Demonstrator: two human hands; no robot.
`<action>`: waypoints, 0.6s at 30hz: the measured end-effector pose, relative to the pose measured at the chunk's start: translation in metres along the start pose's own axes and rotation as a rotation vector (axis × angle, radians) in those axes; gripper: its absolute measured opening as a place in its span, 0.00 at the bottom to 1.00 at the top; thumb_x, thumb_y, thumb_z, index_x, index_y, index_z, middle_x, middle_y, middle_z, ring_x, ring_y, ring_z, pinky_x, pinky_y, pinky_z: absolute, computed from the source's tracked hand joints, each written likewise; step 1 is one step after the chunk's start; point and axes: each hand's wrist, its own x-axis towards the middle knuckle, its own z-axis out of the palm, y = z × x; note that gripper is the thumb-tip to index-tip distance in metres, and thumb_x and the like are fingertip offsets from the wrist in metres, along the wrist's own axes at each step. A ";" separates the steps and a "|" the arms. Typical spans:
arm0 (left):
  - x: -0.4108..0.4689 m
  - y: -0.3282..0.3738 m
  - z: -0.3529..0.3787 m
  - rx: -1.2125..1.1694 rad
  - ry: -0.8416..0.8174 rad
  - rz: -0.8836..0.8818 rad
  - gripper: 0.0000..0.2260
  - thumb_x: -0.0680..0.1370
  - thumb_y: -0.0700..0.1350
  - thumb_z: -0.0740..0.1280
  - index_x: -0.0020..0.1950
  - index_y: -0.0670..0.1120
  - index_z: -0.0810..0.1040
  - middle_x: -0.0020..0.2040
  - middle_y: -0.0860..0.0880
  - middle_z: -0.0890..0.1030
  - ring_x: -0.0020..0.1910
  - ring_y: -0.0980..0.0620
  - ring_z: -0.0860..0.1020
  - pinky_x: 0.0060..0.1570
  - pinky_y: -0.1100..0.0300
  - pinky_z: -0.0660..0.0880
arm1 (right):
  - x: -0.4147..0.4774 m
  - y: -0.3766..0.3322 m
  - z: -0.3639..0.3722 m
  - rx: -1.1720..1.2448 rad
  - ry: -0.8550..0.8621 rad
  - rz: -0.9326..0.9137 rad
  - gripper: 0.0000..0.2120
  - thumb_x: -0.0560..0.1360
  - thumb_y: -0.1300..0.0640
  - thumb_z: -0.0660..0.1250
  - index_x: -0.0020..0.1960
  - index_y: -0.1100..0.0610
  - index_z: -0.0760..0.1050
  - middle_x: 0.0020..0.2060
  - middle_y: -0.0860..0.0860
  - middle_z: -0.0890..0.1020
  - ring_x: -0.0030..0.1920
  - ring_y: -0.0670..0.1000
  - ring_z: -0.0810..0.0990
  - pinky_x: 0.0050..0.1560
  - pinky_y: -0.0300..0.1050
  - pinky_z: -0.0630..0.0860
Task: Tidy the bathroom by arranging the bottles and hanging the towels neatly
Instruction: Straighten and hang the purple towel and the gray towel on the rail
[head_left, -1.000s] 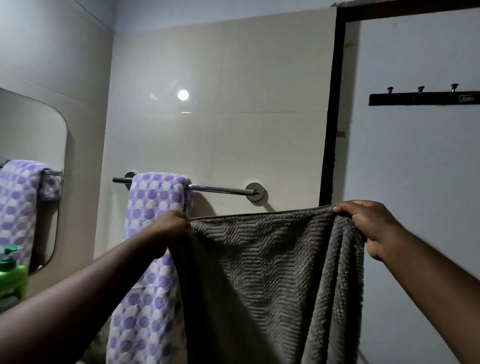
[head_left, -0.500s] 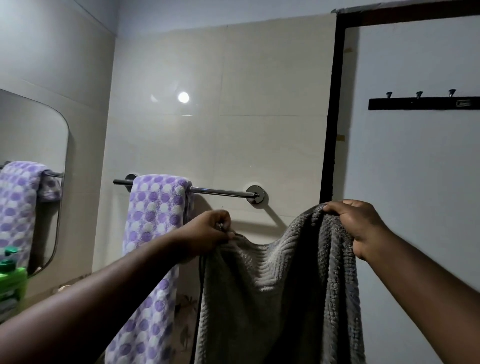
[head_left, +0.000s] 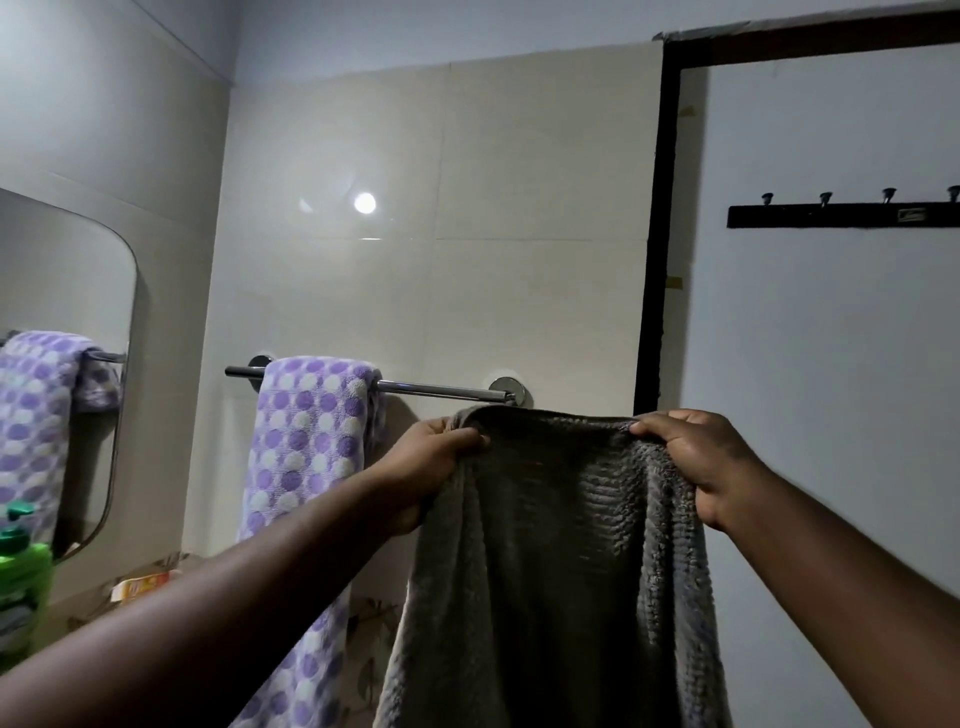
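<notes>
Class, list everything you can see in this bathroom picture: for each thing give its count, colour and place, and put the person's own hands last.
grey towel: one, grey, held up below the rail's bare right end
dotted towel: one, purple and white, hung over the rail's left part
towel rail: one, chrome, on the tiled wall
mirror: one, left wall, reflecting the dotted towel
green bottle: one, green, lower left edge
hook rack: one, black, four hooks showing, right wall
left hand: gripping the grey towel's top edge
right hand: gripping the same edge

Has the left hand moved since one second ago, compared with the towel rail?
Yes. The left hand moved right along the towel rail, from the dotted towel toward the rail's right mount.
</notes>
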 end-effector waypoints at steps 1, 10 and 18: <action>0.001 0.001 0.003 -0.035 0.025 0.030 0.04 0.78 0.33 0.66 0.49 0.38 0.80 0.43 0.37 0.84 0.36 0.44 0.84 0.40 0.52 0.85 | -0.002 0.001 0.003 -0.013 -0.028 -0.002 0.05 0.72 0.64 0.73 0.46 0.64 0.83 0.48 0.68 0.85 0.44 0.61 0.83 0.56 0.65 0.79; 0.004 0.006 0.038 0.407 -0.209 0.213 0.20 0.74 0.63 0.72 0.60 0.52 0.83 0.58 0.50 0.85 0.56 0.55 0.83 0.56 0.62 0.80 | -0.006 0.006 0.028 0.016 -0.172 -0.033 0.03 0.71 0.66 0.74 0.39 0.60 0.84 0.32 0.55 0.86 0.28 0.48 0.84 0.25 0.37 0.76; 0.006 0.004 0.051 0.302 0.045 0.172 0.10 0.82 0.43 0.67 0.56 0.36 0.81 0.48 0.40 0.83 0.47 0.43 0.82 0.57 0.45 0.80 | -0.012 0.016 0.041 0.034 -0.294 0.017 0.06 0.69 0.62 0.78 0.40 0.57 0.81 0.39 0.58 0.86 0.39 0.55 0.83 0.48 0.51 0.81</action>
